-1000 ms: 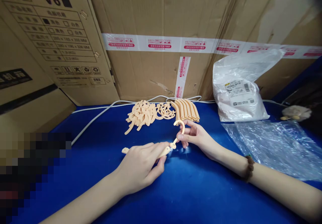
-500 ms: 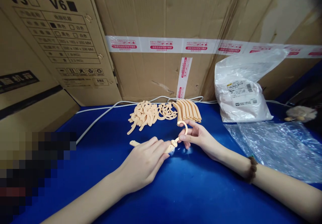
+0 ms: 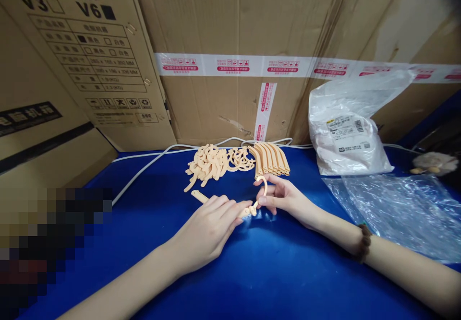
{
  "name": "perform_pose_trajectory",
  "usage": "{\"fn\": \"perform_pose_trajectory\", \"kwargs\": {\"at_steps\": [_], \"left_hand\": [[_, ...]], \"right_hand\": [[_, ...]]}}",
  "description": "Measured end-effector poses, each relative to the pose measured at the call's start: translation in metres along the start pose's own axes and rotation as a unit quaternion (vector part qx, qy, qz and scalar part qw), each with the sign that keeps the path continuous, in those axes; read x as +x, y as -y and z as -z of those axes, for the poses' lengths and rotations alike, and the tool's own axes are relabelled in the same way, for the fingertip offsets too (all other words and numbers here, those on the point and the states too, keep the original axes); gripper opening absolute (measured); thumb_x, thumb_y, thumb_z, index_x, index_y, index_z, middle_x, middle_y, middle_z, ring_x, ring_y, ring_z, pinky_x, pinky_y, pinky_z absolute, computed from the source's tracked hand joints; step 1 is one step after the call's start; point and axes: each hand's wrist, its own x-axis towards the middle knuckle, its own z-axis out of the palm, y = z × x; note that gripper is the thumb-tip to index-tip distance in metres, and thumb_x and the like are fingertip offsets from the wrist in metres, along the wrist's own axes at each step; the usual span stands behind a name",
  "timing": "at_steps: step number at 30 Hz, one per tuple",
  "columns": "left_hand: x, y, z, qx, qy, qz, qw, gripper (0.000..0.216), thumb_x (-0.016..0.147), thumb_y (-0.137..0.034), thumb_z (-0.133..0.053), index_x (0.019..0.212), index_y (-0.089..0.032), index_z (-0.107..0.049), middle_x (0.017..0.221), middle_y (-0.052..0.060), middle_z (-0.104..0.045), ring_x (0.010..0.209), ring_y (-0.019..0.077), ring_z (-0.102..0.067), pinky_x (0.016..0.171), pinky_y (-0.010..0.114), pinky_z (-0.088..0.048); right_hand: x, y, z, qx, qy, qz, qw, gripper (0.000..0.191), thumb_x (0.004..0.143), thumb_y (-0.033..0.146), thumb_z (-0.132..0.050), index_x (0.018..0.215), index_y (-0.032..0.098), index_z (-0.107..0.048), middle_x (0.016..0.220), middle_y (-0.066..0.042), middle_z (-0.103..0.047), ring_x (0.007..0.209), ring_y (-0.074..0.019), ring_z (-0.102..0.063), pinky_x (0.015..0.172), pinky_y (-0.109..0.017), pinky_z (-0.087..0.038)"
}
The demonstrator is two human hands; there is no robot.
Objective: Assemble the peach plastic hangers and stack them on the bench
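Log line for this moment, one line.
left hand: holds straight strip | right hand: pinches curved hook | ends: touching | behind: peach parts pile

Bright overhead light, soft shadows, wide-angle edge warp, pixelated lower-left patch.

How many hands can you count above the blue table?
2. The left hand is at centre, resting on a peach strip; the right hand is just right of it, pinching a curved peach piece. No others show.
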Motion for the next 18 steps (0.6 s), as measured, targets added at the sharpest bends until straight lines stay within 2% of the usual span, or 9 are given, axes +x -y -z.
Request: {"fn": "perform_pose_trajectory", "kwargs": {"at_steps": [9, 18], "left_hand": [[0.0005, 0.002, -0.0023, 0.016, -0.034, -0.045, 0.998, 0.026, 0.1, -0.016, -0.034, 0.12, -0.01, -0.05, 0.092, 0.006, -0.064, 0.078, 0.0191, -0.052, 0.071, 0.032, -0.04], [-0.0016, 0.0032, -0.0065, 0.012, -0.036, -0.034, 0.999, 0.026, 0.101, -0.018, -0.035, 0.122, -0.014, -0.049, 0.086, 0.004, -0.062, 0.074, 0.0177, -0.052, 0.069, 0.03, -0.039]], "right_hand": [[-0.0005, 0.0004, -0.0019, -0.009, 0.004, 0.005, 1.0, 0.05, 0.076, 0.025, -0.074, 0.12, 0.018, -0.051, 0.075, 0.003, -0.064, 0.057, -0.007, -0.054, 0.046, -0.018, -0.039], [0.0008, -0.0024, -0.0017, -0.035, 0.016, 0.009, 0.999, 0.056, 0.079, 0.027, -0.072, 0.13, 0.022, -0.049, 0.076, 0.003, -0.06, 0.061, -0.0077, -0.053, 0.049, -0.019, -0.039]]}}
